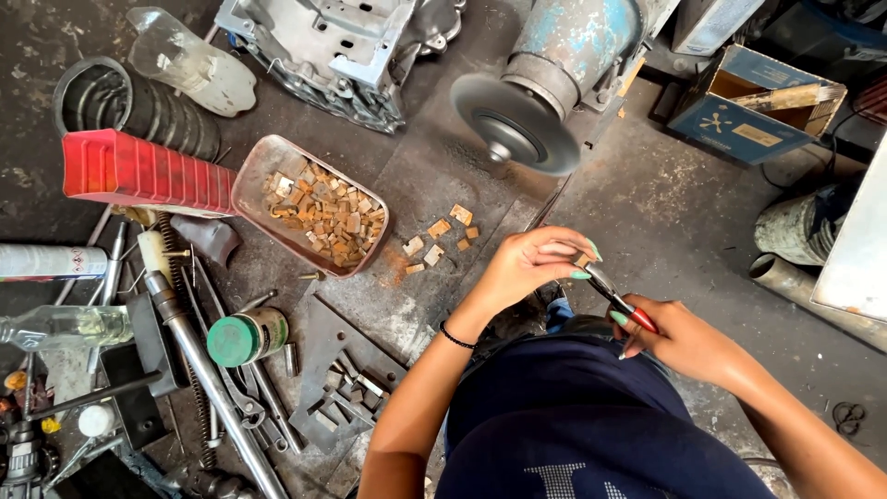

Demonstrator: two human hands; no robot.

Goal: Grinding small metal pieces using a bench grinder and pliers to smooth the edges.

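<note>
Your right hand point(679, 337) closes around the red handles of a pair of pliers point(617, 298), fingers curled tight on the grip. Your left hand point(536, 263) sits just at ten o'clock of it, fingertips pinched together at the tip of the pliers; whether a small piece sits between them, you cannot tell. At twelve o'clock from your hands stands the grinding disc point(516, 125) on its blue motor point(577, 42). At nine o'clock of your left hand a few small brown blocks point(439, 236) lie loose on the floor, and beyond them a metal tray point(254, 180) holds many more.
</note>
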